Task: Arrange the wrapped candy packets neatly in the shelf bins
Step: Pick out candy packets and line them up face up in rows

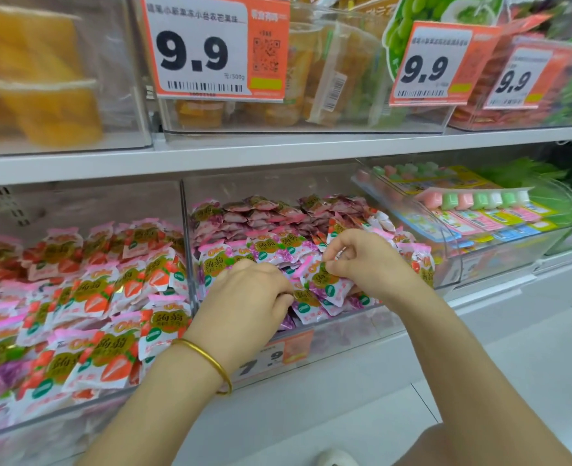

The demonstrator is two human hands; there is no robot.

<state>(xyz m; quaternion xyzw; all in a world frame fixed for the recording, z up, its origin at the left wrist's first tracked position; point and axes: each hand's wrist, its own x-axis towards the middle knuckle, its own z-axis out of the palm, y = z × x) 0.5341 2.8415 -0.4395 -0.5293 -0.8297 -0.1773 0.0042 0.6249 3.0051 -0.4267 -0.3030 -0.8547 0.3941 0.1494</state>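
Observation:
Both my hands are inside the middle clear bin (321, 326) on the lower shelf, which is filled with purple grape candy packets (271, 252). My left hand (247, 297), with a gold bangle on the wrist, has its fingers curled down onto packets near the bin's front. My right hand (362, 260) pinches the top edge of one purple packet (325, 280) between thumb and fingers. The two hands are almost touching. The bin to the left holds red strawberry candy packets (110, 297) piled to its rim.
A clear divider wall (187, 250) separates the two candy bins. To the right stands a bin of pink and green sweets (473, 200). The upper shelf (278, 149) carries bins of orange jelly cups and 9.9 price tags (210, 45). White floor lies below.

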